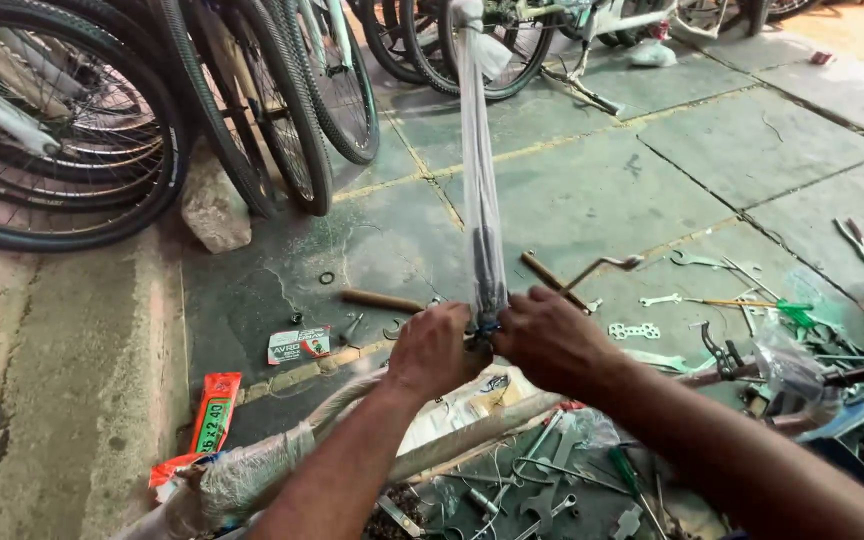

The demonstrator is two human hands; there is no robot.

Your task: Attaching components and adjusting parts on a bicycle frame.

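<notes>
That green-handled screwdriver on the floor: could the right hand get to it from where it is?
Probably yes. The screwdriver lies in the open, right of the right hand, with only flat spanners between them.

Your surroundings: a stone-slab floor [592, 190] in daylight.
You have bicycle wheels [62, 120] parked upper left, and sunlight falls at the far right corner.

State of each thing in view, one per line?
left hand: closed on the base of the plastic sleeve.
right hand: gripping the same spot.
plastic sleeve: stretched upright over a dark rod.
wrapped frame tube: lying across, still wrapped.
bicycle wheels: standing parked.
wrenches: lying loose on the floor.
</notes>
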